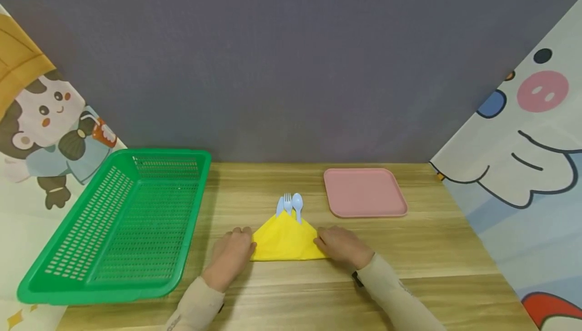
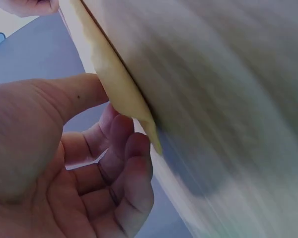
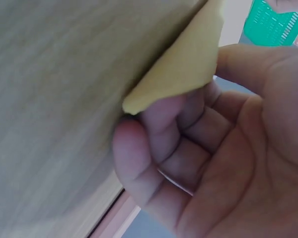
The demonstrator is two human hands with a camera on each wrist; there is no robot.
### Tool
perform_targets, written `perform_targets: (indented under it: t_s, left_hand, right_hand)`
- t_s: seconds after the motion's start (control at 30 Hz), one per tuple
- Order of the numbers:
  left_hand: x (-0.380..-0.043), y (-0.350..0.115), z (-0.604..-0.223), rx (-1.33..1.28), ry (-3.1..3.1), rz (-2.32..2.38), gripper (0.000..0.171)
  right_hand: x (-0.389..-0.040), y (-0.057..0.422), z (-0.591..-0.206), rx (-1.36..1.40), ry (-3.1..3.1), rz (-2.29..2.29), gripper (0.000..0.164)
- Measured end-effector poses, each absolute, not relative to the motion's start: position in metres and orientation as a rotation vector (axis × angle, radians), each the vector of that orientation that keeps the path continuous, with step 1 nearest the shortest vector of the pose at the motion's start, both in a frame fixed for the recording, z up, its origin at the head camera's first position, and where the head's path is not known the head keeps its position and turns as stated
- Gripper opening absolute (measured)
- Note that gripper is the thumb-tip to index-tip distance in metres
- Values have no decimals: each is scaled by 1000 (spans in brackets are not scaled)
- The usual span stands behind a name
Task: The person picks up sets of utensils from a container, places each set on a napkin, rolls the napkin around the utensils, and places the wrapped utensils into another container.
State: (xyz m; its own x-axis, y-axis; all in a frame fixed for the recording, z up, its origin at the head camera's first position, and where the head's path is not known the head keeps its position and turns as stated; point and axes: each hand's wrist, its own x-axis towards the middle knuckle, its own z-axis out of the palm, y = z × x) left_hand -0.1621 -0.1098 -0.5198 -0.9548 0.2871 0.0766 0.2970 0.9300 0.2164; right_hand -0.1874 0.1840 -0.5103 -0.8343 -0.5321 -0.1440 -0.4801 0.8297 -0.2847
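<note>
The yellow cloth [image 1: 285, 242] lay at the lower centre of the frame, a knife [image 1: 279, 206], fork [image 1: 288, 203] and spoon [image 1: 297, 203] tucked into its fold (only their upper parts showed). The left hand [image 1: 231, 252] pinched the cloth's left corner, the right hand [image 1: 343, 245] its right; even, gentle tension probably served best to keep the cutlery aligned.
</note>
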Motion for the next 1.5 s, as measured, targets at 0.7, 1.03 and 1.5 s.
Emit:
perform_targets:
  t_s: [0.7,1.03,1.5]
  left_hand:
    - [-132,-61,-514,-1164,-2869,-202,53]
    - [-141,-54,-521,-1169,-2741,-250,27]
    - [-164,-44,-516,-1080,-2828,-218,12]
  right_hand:
    - [-154,154,-509,-1315,3030,-296,21]
    - [-152,153,-517,-1298,3000,-347,19]
    - [-158,153,-520,-1266,3065,-316,19]
